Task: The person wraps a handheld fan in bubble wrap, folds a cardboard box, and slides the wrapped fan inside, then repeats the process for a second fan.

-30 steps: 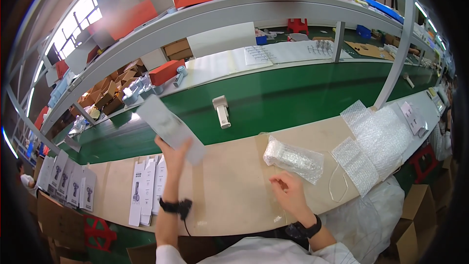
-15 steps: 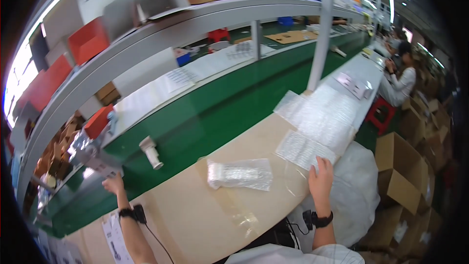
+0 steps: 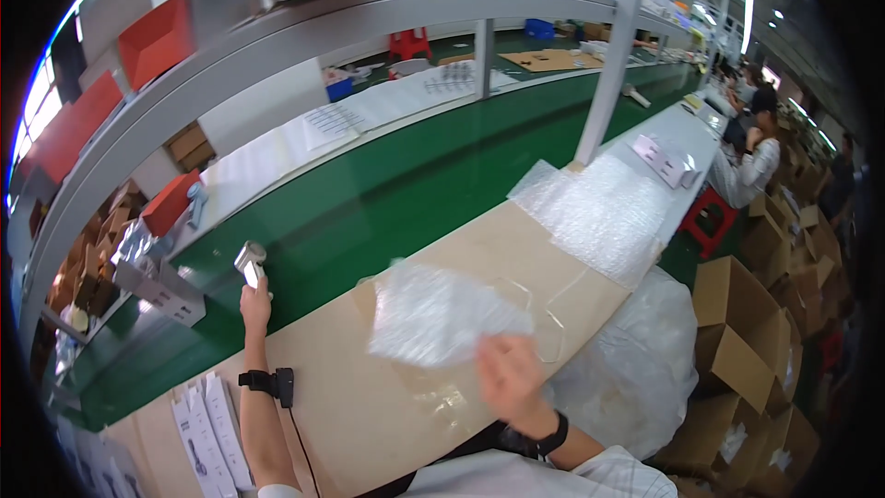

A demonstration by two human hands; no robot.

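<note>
My left hand (image 3: 256,306) reaches over the green conveyor belt (image 3: 387,186), its fingers closed round the lower part of a white device with a round head (image 3: 249,261). The device stands up out of the hand at the belt's near edge. My right hand (image 3: 513,380), smeared by motion, grips the near right corner of a clear bubble-wrap bag (image 3: 431,315). The bag spreads above the middle of the tan bench top (image 3: 341,397). Whatever lies beneath it is hidden.
More bubble-wrap sheets (image 3: 604,214) lie to the right, beside a grey post (image 3: 610,69). White printed boxes (image 3: 210,438) are at the near left, and another box (image 3: 161,290) sits on the belt. Open cartons (image 3: 751,332) stand at the right; people sit farther along.
My left hand has left the box on the belt and taken hold of the white device. My right hand has pulled the bubble-wrap bag leftward, over where a wrapped item lay.
</note>
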